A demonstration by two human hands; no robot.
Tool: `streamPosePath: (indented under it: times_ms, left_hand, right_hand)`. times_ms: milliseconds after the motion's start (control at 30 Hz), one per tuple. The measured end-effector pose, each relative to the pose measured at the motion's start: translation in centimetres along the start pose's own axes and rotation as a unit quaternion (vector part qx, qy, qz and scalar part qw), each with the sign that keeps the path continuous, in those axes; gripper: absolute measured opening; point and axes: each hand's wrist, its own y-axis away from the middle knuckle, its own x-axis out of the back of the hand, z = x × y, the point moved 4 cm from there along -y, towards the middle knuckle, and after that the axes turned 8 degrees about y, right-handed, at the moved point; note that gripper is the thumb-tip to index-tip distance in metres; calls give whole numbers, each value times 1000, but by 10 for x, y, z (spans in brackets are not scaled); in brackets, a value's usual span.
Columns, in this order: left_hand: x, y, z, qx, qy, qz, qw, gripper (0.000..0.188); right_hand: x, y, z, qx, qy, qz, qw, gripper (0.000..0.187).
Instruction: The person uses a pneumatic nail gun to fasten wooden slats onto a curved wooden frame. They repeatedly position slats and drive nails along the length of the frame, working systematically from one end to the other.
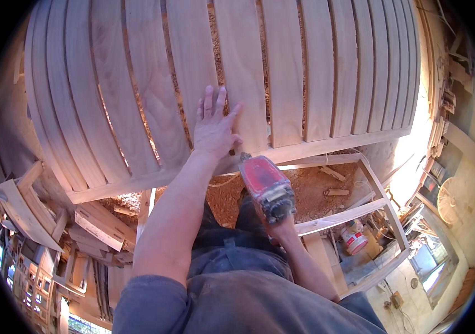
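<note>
Wood shavings (pixel 221 203) litter a workshop floor (pixel 310 192). Left hand (pixel 214 132), fingers spread, rests on a slatted wooden panel (pixel 240 55); right hand (pixel 282 229) grips a red power tool (pixel 264 177) at its near rail (pixel 326 146). Lower right: red-and-white printed tub (pixel 355 242).

Left arm (pixel 173 220) long and nearly straight, running forward from lower left, bare below short sleeve. Left wrist (pixel 207 156) almost in line with forearm. Left hand (pixel 214 132) flat, palm down, fingers (pixel 208 100) spread and pointing forward, thumb (pixel 236 138) out to right. Right forearm (pixel 311 270) shorter in view, slanting forward and inward from lower right. Right hand (pixel 283 228) closed in grip, fingers mostly hidden, ahead of torso (pixel 248 300).
</note>
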Motion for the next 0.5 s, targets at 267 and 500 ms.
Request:
streamPosePath:
  times_ms: [267, 500]
  left_hand:
    - [-3, -1, -5, 1, -16, -5, 1000, 95]
    - [-2, 0, -4, 5, -30, -15, 999, 95]
  right_hand:
    - [19, 8, 29, -181, -88, -27, 979, 52]
    - [26, 6, 22, -272, -74, -26, 959, 51]
